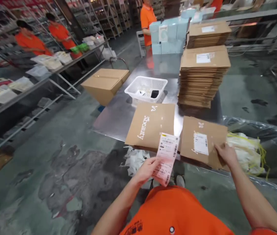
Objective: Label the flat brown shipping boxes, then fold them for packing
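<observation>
My left hand (pixel 148 168) is closed on a long printed shipping label (pixel 166 160), which hangs at the table's front edge and overlaps a flat cardboard mailer (pixel 150 125) with white "beauty" lettering. To the right lies a second cardboard mailer (pixel 189 133) with a small white label (pixel 201 143) on its face. My right hand (pixel 226 154) grips this mailer by its right edge, thumb on top; the fingers beneath are hidden.
A white plastic basket (pixel 135 85) with small items stands behind the left mailer. Tall stacks of flat cardboard mailers (pixel 202 81) rise at the back right, near pale blue boxes (pixel 170 36). A plastic-lined bin (pixel 275 137) is at right, a large carton (pixel 106 80) at left. Several co-workers stand farther off.
</observation>
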